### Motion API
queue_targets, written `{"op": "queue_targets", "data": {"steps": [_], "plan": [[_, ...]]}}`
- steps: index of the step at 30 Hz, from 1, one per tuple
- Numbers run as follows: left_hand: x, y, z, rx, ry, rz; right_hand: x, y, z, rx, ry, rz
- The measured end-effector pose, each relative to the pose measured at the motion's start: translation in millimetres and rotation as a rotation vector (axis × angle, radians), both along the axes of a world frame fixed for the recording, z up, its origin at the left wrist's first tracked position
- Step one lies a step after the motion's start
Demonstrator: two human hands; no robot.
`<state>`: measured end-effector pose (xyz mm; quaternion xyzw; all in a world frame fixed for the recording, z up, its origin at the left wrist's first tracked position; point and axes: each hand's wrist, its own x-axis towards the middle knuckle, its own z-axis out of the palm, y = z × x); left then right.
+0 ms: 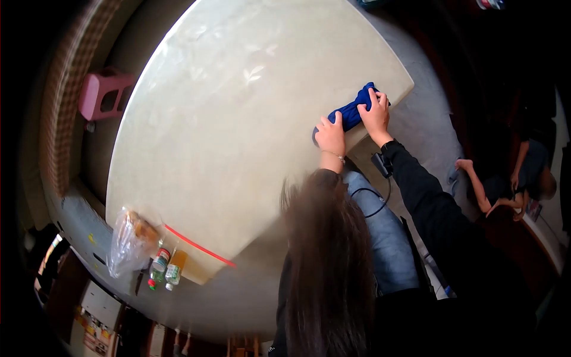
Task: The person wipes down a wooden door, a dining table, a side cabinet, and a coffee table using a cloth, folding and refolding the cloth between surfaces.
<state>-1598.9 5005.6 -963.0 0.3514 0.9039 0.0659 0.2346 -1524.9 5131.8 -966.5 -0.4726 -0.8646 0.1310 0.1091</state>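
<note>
A dark blue bundle of cloth (351,116) with a greyish end lies at the near right edge of the pale table (208,137). My left hand (331,138) grips its lower-left end, the thumb raised along the fabric. On the other end, my right hand (375,115) is closed with the fingers bent over the cloth. Gathered folds run along the bundle between both hands. The fingers cover parts of it, and I cannot tell what kind of cloth item it is.
On the table's lower left are a clear plastic bag (128,243) holding something brown, two bottles (159,263) and a red strip (199,245). A pink stool (104,95) stands beyond the left edge. Another person (532,169) sits at the far right. Long hair hangs below my arms.
</note>
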Motion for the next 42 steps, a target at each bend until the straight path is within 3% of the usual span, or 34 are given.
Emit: {"op": "queue_targets", "data": {"steps": [4, 7, 14, 18, 22, 30, 36, 42], "plan": [[-37.0, -96.2, 6.3, 0.032, -0.034, 0.140, -54.5, -84.1, 6.6, -0.083, -0.014, 0.038], [-67.8, -200.1, 21.5, 0.067, -0.038, 0.289, -109.9, -176.0, 9.6, -0.123, 0.024, 0.258], [-83.3, -458.1, 33.3, -0.110, 0.027, 0.674, -208.1, -435.9, 26.9, -0.270, 0.027, 0.714], [-48.7, -546.9, 35.2, -0.249, 0.048, 0.891, -212.6, -546.7, 24.5, -0.286, 0.031, 1.053], [2.3, -571.0, 30.8, -0.298, 0.053, 0.997, -190.9, -594.1, 29.3, -0.306, 0.030, 1.278], [44.3, -508.3, 32.1, -0.223, -0.136, 1.052, -132.6, -534.5, 18.3, -0.296, 0.060, 1.412], [38.4, -398.8, 40.9, -0.134, -0.165, 0.745, -115.4, -392.3, 23.0, -0.180, 0.065, 1.361], [3.6, -233.8, 35.1, 0.010, -0.144, 0.382, -88.3, -199.1, 15.6, -0.001, 0.043, 0.991]]}}
